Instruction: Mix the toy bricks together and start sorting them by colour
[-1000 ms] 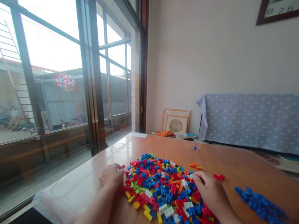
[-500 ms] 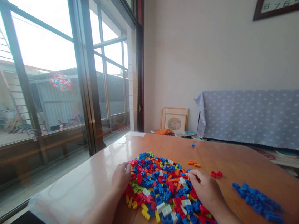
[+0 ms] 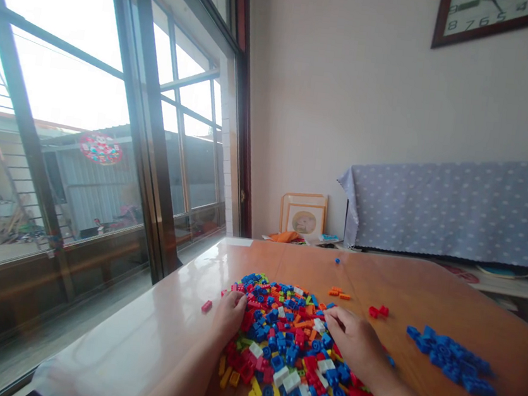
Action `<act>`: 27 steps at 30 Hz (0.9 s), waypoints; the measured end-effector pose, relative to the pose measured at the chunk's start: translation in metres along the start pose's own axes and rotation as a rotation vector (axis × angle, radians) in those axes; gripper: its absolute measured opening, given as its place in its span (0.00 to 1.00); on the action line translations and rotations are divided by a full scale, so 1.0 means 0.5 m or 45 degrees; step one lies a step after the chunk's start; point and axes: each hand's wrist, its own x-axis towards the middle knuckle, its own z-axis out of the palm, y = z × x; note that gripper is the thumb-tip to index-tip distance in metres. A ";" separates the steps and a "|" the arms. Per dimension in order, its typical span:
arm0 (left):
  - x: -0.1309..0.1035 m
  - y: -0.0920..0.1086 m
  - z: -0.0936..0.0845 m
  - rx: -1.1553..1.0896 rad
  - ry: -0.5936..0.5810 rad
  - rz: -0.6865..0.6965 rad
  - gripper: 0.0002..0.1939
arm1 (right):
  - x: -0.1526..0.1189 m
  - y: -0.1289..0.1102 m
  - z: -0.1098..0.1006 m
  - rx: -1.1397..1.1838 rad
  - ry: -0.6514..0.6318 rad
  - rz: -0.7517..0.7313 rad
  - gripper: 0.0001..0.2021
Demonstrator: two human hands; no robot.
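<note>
- Pile of bricks: on the table, between the two hands, in mixed colours; lower layers hidden beneath upper ones.
- Left hand: at the upper left edge of the pile, fingers curled inward, bricks behind partly hidden. Cannot tell whether gripping a brick.
- Right hand: at the right edge of the pile, well apart from the left hand, thumb and forefinger close to each other. Cannot tell whether pinching a brick; fingertips hard to make out.
- Forearms: cut off at the bottom edge of the view.
- Pink brick: just left of the left hand, apart from the pile.
- Blue bricks: separate group at right, blurred, hard to count.
- Red bricks and orange bricks: in small groups beyond the right hand.
- Blue piece: near the far table edge, too small for identification.
- Clock: cut off at the top.
</note>
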 end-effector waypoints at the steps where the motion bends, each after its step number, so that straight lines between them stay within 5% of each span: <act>1: 0.003 0.002 0.005 -0.012 -0.009 0.020 0.13 | 0.000 -0.002 -0.001 0.003 0.003 0.001 0.19; 15: 0.075 -0.017 0.012 -0.080 0.157 0.063 0.13 | 0.004 0.003 -0.001 0.008 0.018 0.028 0.17; 27: 0.142 -0.004 0.033 -0.201 0.085 -0.056 0.12 | 0.012 -0.013 -0.010 0.038 0.013 0.037 0.16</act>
